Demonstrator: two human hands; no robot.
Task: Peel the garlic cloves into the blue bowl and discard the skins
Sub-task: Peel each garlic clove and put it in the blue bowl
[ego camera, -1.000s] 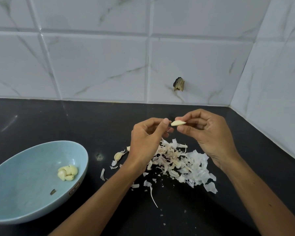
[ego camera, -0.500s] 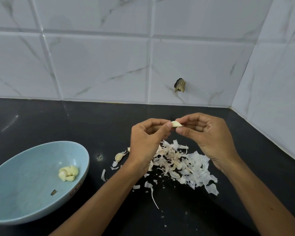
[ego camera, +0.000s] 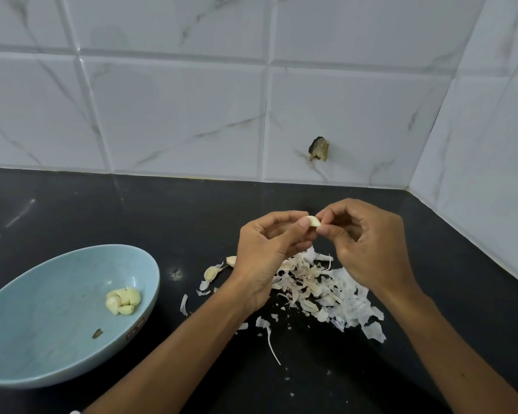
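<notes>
Left hand and right hand pinching one garlic clove, blue bowl with about four peeled cloves, one skin heap

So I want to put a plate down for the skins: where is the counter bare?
Bare counter lies between the blue bowl and the tiled wall, and right of the right hand. Crowded: the skin pile under both hands, plus unpeeled cloves by the left hand.
</notes>
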